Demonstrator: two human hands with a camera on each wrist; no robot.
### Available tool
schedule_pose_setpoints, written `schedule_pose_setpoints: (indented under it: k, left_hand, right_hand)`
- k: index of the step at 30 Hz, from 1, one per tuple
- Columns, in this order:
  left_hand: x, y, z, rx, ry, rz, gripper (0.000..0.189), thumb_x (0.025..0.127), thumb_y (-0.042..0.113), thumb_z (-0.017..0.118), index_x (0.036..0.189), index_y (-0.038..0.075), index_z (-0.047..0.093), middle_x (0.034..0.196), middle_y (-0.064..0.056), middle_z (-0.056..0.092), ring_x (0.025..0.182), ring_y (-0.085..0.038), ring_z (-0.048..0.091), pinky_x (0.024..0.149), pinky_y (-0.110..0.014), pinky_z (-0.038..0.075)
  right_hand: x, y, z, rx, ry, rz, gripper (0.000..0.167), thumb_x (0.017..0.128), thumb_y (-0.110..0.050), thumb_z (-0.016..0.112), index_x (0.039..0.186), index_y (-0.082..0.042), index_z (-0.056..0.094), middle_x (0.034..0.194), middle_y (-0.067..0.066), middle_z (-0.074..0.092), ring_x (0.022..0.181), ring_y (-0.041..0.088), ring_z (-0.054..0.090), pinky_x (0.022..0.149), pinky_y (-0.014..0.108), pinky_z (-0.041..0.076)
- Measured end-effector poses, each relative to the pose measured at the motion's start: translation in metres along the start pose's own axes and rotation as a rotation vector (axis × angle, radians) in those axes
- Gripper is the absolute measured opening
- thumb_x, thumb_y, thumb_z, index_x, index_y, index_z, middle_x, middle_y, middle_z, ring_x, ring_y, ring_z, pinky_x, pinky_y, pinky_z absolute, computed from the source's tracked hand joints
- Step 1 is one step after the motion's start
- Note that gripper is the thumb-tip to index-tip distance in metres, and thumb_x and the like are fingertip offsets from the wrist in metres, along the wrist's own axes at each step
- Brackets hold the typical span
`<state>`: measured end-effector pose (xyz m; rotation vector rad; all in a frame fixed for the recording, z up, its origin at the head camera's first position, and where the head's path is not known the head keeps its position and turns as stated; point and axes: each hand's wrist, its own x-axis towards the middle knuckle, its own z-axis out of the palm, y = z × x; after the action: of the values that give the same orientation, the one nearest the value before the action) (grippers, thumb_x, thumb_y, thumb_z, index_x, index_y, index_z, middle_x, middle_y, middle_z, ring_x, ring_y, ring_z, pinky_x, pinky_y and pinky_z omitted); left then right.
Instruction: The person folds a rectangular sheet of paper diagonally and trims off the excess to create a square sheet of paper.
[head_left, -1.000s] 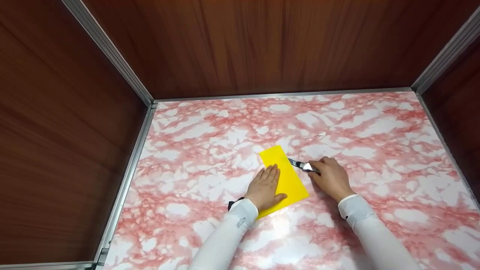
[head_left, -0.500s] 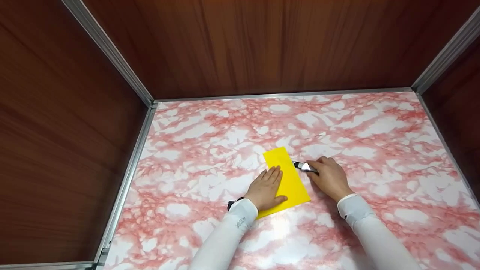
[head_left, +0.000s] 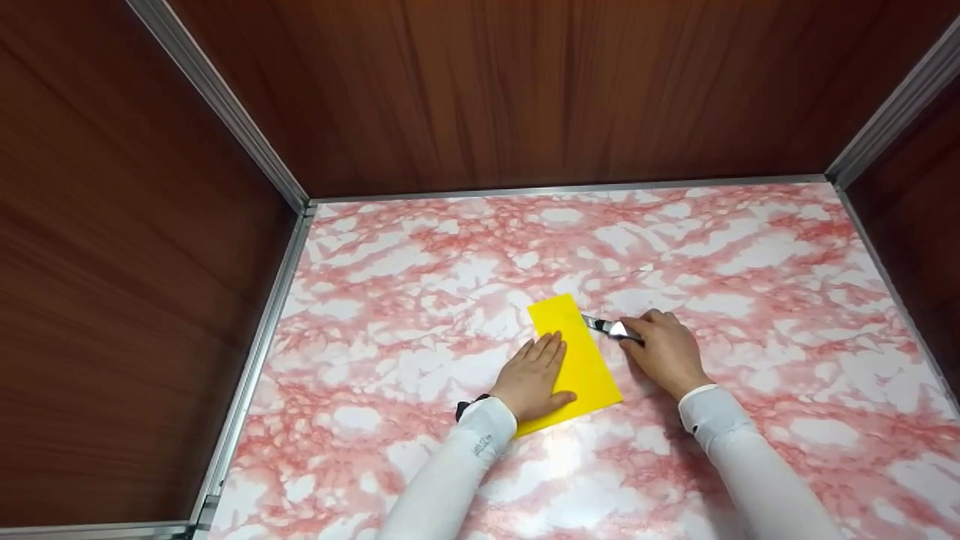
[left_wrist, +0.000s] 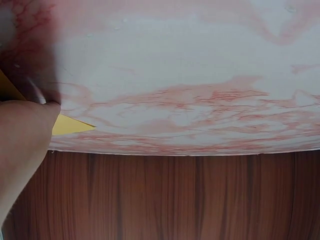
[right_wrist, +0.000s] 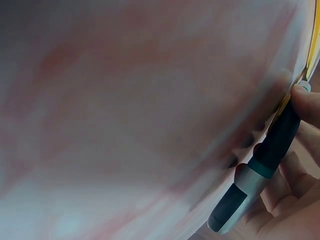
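A yellow sheet of paper (head_left: pixel 586 367), seemingly folded, lies slanted on the table in the head view. Flat on its left part rests my left hand (head_left: pixel 529 379), fingers straight and thumb spread. My right hand (head_left: pixel 664 352) grips a utility knife (head_left: pixel 616 330) just right of the paper. Its blade points left and meets the paper's right edge; whether the tip sits between layers, I cannot tell. The right wrist view has the dark and silver knife handle (right_wrist: pixel 275 145) under my thumb. A corner of the paper (left_wrist: pixel 70 125) pokes out past my left hand in the left wrist view.
The table (head_left: pixel 405 375) has a red and white marbled top. Dark wooden panels (head_left: pixel 480 97) close it off at the back, left and right, with metal strips (head_left: pixel 247 150) along the corners. A black band (head_left: pixel 466 406) is on my left wrist.
The paper has shifted slightly right and towards me, with my left hand barely moving. The knife's blade slid deeper at the paper's edge, then drew back a little, and more of it shows now.
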<state>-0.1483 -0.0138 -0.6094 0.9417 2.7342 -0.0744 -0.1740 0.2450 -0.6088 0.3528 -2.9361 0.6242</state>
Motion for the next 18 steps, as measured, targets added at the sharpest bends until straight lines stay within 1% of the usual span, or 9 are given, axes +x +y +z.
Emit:
schedule_pose_setpoints:
  k: [8, 14, 18]
  left_hand:
    - [-0.0016, 0.0006, -0.0018, 0.009, 0.010, -0.001, 0.088, 0.095, 0.068, 0.032, 0.156, 0.008, 0.012, 0.162, -0.007, 0.005, 0.148, -0.020, 0.003, 0.117, -0.038, 0.007]
    - [-0.0006, 0.0007, -0.0001, 0.021, 0.001, -0.004, 0.088, 0.095, 0.069, 0.029, 0.156, 0.008, 0.012, 0.163, -0.006, 0.004, 0.148, -0.020, 0.002, 0.117, -0.038, 0.007]
    - [0.0004, 0.0008, 0.0001, 0.024, -0.009, -0.006, 0.088, 0.095, 0.069, 0.029, 0.156, 0.009, 0.010, 0.162, -0.006, 0.002, 0.148, -0.020, 0.001, 0.117, -0.038, 0.007]
  right_hand:
    - [-0.0009, 0.0044, -0.0035, 0.008, 0.009, 0.034, 0.040, 0.086, -0.023, 0.075, 0.123, -0.011, 0.068, 0.094, 0.007, 0.059, 0.085, 0.029, 0.052, 0.070, 0.048, 0.044]
    - [-0.0006, 0.0053, -0.0018, 0.002, 0.030, 0.010, 0.039, 0.085, -0.022, 0.076, 0.122, -0.011, 0.069, 0.094, 0.007, 0.059, 0.086, 0.029, 0.052, 0.068, 0.047, 0.044]
    - [0.0020, 0.0030, -0.0002, 0.001, 0.018, 0.001, 0.040, 0.085, -0.023, 0.076, 0.123, -0.011, 0.069, 0.096, 0.008, 0.059, 0.087, 0.029, 0.053, 0.070, 0.047, 0.045]
